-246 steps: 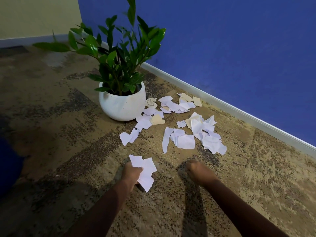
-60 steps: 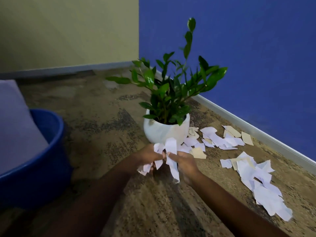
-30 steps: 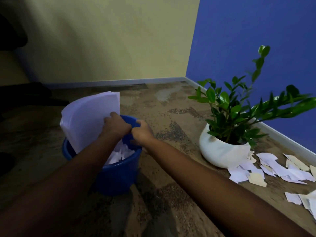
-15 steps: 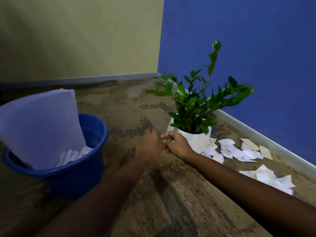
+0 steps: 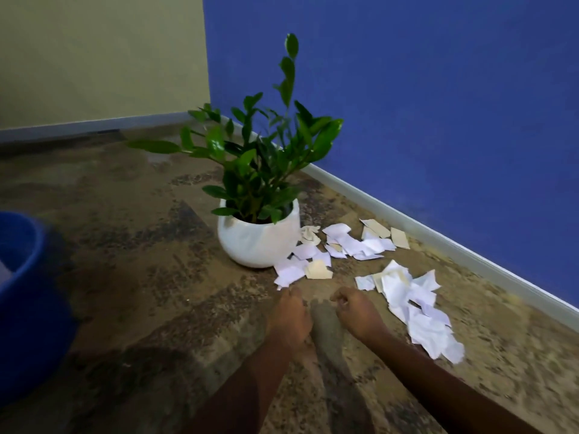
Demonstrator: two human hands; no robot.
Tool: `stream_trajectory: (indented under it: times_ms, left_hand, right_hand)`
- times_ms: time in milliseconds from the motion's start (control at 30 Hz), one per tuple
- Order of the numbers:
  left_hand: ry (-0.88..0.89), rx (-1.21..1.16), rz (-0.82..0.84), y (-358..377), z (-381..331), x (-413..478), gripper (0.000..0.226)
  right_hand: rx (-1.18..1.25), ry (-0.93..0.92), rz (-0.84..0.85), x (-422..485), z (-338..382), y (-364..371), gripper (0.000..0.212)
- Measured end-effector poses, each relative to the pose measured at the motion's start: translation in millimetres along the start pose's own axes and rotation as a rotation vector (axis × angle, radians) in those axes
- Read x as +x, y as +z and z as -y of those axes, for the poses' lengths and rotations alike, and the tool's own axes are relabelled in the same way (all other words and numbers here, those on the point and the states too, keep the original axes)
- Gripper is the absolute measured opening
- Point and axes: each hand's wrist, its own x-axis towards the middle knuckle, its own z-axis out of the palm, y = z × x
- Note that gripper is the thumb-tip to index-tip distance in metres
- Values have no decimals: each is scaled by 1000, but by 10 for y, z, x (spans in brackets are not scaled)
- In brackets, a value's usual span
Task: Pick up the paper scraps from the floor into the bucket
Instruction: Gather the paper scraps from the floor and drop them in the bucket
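Note:
White and cream paper scraps lie on the carpet in three patches: one by the pot (image 5: 289, 272), one farther back near the wall (image 5: 357, 244), and a long strip to the right (image 5: 413, 311). My left hand (image 5: 289, 314) reaches forward low over the floor, its fingertips just short of the nearest scraps, holding nothing. My right hand (image 5: 355, 311) is beside it with fingers loosely curled and nothing in it, left of the long strip. The blue bucket (image 5: 22, 277) stands at the left edge, only partly in view.
A white round pot (image 5: 257, 242) with a leafy green plant stands just behind the scraps. The blue wall's skirting (image 5: 438, 239) runs along the right, and a yellow wall closes the far left corner. Patterned brown carpet spreads between bucket and pot.
Both hands dropped a bundle of scraps into the bucket, then swung right and down to the floor by the pot. The bucket has slid to the left edge of view.

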Motion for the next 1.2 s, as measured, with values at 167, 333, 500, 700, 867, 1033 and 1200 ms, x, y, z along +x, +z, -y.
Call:
stream_trajectory:
  times_ms: [167, 333, 500, 700, 867, 1033, 1200]
  left_hand:
    - [5, 25, 94, 291, -329, 116, 53]
    - [26, 1, 147, 514, -560, 218, 48]
    - [27, -87, 161, 683, -651, 288, 45]
    - [7, -296, 197, 831, -740, 331, 41]
    - [-185, -838, 320, 937, -871, 270, 35]
    - [-434, -1289, 553, 1032, -962, 217, 45]
    - [-503, -1359, 297, 1033, -857, 289, 45]
  right_hand:
    - [-169, 197, -120, -82, -733, -114, 30]
    - [-531, 297, -132, -119, -1220, -331, 59]
    - [-265, 494, -113, -83, -1563, -443, 82]
    - [-116, 454, -166, -118, -1591, -428, 50]
    - [212, 273, -222, -276, -1314, -295, 17]
    - [307, 67, -118, -389, -961, -105, 32]
    - [325, 33, 100, -312, -842, -112, 92]
